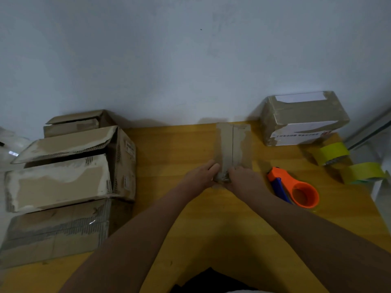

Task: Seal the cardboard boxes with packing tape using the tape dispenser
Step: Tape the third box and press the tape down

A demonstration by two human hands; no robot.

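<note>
Meanwhile both hands — left hand (200, 176), right hand (243, 177) — pinch one small box (232, 149); one tape dispenser (296, 188) at three o'clock — two tape rolls (333, 153) beyond.

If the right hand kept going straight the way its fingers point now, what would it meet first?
The right hand points away and slightly leftward, already touching the small cardboard box. Going on, it would probably push into that box's near end first; depth past it is unclear.

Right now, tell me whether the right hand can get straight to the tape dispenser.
Probably yes. The tape dispenser lies on the table just right of the right hand, with bare tabletop between them. But that hand, like the left hand, is busy holding the small box.
</note>
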